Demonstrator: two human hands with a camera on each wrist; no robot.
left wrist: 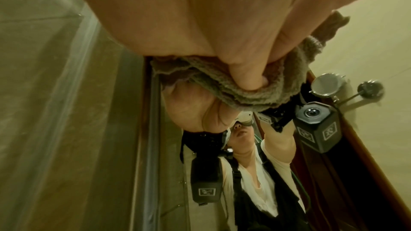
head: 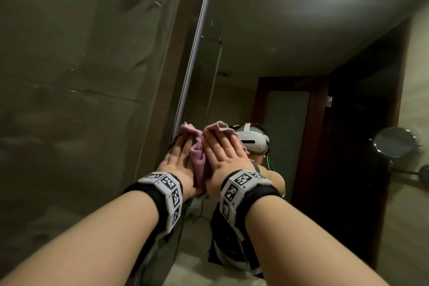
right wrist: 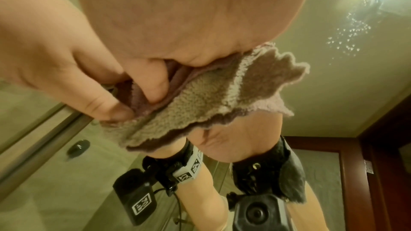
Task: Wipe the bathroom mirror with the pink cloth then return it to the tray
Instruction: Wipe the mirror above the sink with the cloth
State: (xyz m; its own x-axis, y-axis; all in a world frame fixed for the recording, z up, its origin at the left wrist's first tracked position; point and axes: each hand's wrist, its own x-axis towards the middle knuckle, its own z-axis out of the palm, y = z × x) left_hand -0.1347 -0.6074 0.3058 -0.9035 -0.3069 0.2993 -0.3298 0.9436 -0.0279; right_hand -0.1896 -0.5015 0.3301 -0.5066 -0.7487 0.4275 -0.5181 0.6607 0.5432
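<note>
Both my hands press the pink cloth (head: 197,153) flat against the bathroom mirror (head: 290,42), close to its metal left edge (head: 195,42). My left hand (head: 178,155) covers the cloth's left part and my right hand (head: 220,153) its right part, fingers straight and pointing up. In the left wrist view the left hand (left wrist: 200,24) pushes its thumb into the bunched cloth (left wrist: 222,90). The right wrist view has the right hand (right wrist: 177,15) with its thumb tucked in a fold of the cloth (right wrist: 211,94), and the left hand (right wrist: 44,50) beside it. No tray is in view.
A tiled wall (head: 81,65) meets the mirror's left edge. A round shaving mirror (head: 394,144) on a metal arm sticks out at the right. The glass reflects a wooden door frame (head: 311,134) and me with a white headset (head: 253,141).
</note>
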